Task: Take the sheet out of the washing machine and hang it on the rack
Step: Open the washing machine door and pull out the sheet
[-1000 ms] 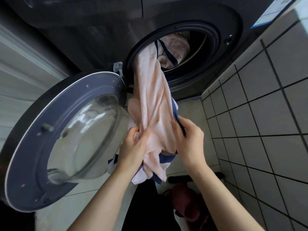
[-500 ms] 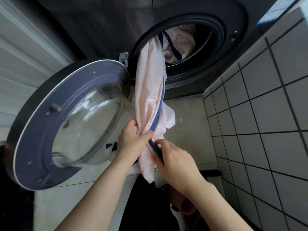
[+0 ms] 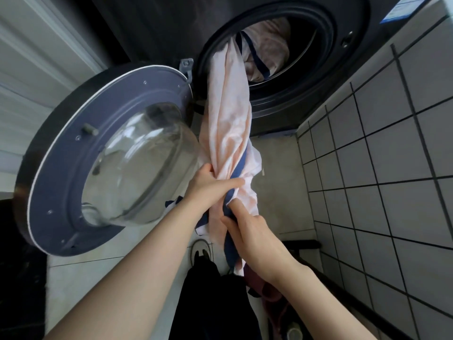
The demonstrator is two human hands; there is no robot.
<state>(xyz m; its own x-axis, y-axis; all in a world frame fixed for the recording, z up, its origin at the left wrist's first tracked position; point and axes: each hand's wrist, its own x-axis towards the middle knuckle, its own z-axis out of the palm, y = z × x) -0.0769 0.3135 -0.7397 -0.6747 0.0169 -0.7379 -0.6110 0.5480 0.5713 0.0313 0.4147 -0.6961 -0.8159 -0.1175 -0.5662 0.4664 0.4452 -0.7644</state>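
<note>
The right hand [image 3: 255, 238] is closed around the lower, twisted end of the peach-pink sheet [image 3: 230, 123], its index finger laid along a dark blue band in the fabric. Just above it, the left hand [image 3: 209, 188] is wrapped around the same gathered length, the fingers curled over the cloth. A short tail of the sheet is seen hanging below the right hand, over dark clothing [image 3: 210, 303] at the bottom edge of the view.

Beneath the hands a round floor drain [image 3: 201, 249] is set in the pale floor [image 3: 277, 173]. From the hands the sheet is drawn taut, like a rope, up and away to the mouth of the washing machine [image 3: 348, 99]. It passes over the rim of the opening, and the rest of it is left bunched inside the drum [image 3: 301, 57], where another loop of blue band is visible.

To the left, the round door [image 3: 61, 192] is swung fully open, its domed glass [image 3: 137, 173] turned towards the camera and held by a grey hinge [image 3: 186, 66] beside the opening. The right side is taken up by a wall of grey tiles [image 3: 392, 168] with dark grout. A blue-and-white label [image 3: 402, 6] is fixed at the machine's far upper corner.
</note>
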